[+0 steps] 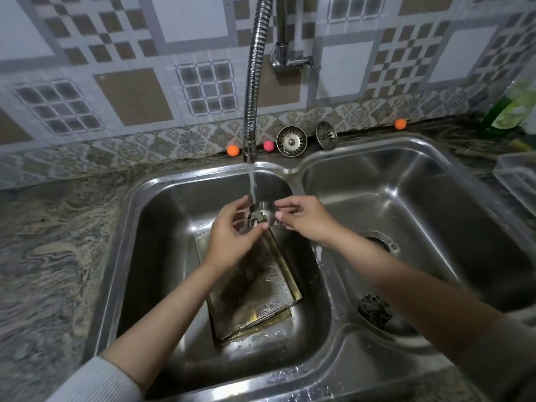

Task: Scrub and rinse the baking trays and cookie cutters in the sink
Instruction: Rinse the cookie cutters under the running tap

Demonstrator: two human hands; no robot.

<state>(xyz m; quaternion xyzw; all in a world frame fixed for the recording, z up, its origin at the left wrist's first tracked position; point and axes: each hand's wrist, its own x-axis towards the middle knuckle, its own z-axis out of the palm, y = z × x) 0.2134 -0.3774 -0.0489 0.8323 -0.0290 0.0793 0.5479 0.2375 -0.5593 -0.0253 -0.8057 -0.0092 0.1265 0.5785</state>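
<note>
Head view: the step in hand looks like rinsing one cookie cutter (262, 217). It is held under the water stream (253, 184) that runs from the flexible faucet hose (255, 82), over the left basin of the double sink (139, 204). The left hand (232, 236) pinches the cutter's near left side with thumb and curled fingers. The right hand (304, 217) pinches its right edge between thumb and fingertips. The cutter's exact shape is hard to read, since the water and the fingers cover much of it. Its metal band seems to stand roughly upright, with the long axis running left to right between the two hands.

Directly below, two baking trays (255, 285) lie stacked flat on the floor of the left basin. They are wet and beaded with drops, and their long axis runs from the far left toward the near right. A second cookie cutter (374, 310) lies in the right basin, beside the right forearm.

Judging by this, the next move calls for turning the cutter so the water reaches every inner edge, then setting it aside before the trays get their turn.
</note>
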